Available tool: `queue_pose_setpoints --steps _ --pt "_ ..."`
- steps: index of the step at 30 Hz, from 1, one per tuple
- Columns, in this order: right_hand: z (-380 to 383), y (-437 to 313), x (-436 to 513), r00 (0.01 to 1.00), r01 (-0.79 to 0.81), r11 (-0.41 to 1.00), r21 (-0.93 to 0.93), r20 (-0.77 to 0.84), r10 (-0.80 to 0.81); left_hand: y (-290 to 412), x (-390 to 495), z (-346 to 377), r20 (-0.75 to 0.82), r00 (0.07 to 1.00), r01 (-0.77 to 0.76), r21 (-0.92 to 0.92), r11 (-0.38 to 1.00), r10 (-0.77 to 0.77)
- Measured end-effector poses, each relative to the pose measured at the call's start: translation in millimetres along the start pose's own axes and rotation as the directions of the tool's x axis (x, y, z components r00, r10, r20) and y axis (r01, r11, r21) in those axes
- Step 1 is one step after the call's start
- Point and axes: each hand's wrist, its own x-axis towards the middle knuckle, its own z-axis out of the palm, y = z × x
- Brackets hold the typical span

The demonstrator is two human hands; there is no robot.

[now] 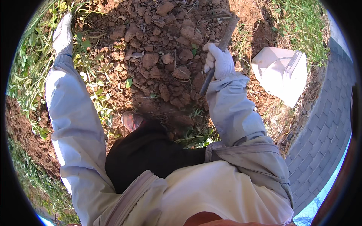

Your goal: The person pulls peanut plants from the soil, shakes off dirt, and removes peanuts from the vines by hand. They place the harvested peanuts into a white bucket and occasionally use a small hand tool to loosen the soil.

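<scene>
My right hand (pixel 219 60), in a white knit glove, is closed around the handle of a short hand tool (pixel 228 32). The tool's far end bends to the left over the soil, with thin curved parts that blend into the ground, so its exact kind is unclear. Broken brown clods (pixel 158 62) lie between my two arms. At the upper left, my gloved left hand (pixel 62 35) reaches among green leafy plants (pixel 82 42). Its fingers point away from me, and whether they grip any stems cannot be made out.
A white plastic bucket (pixel 278 73) with a wire handle is on the ground to my right, brightly sunlit. Beyond it runs grey block paving (pixel 319 121). Grass (pixel 301 28) grows at the upper right. My shoe (pixel 132 121) is on the soil below the clods.
</scene>
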Motion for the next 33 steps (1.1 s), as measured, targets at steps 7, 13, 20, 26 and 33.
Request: queue_pose_setpoints --steps 7,13,20,26,33 --pt "-86.4 76.7 -114.0 0.944 -0.292 0.884 -0.366 0.041 0.329 -14.1 -1.1 8.9 -0.007 0.996 0.083 -0.111 0.990 -0.084" --pt "-65.6 13.6 -115.8 0.999 -0.023 0.994 -0.105 -0.027 0.020 -9.1 -7.0 9.7 -0.031 0.996 0.078 -0.134 0.988 -0.083" --pt "47.2 -14.8 32.1 0.994 0.056 0.992 0.110 0.088 -0.066 -2.4 -5.6 25.8 -0.019 0.998 0.049 -0.226 0.973 -0.055" --pt "13.5 47.8 -37.9 0.960 -0.202 0.933 -0.297 0.129 0.248 -32.7 1.9 7.1 -0.013 0.998 0.053 -0.101 0.993 -0.055" --pt "-69.3 28.3 -66.2 0.990 -0.013 0.998 -0.058 -0.141 0.005 -28.5 -6.1 22.8 -0.062 0.998 0.013 -0.269 0.963 -0.031"
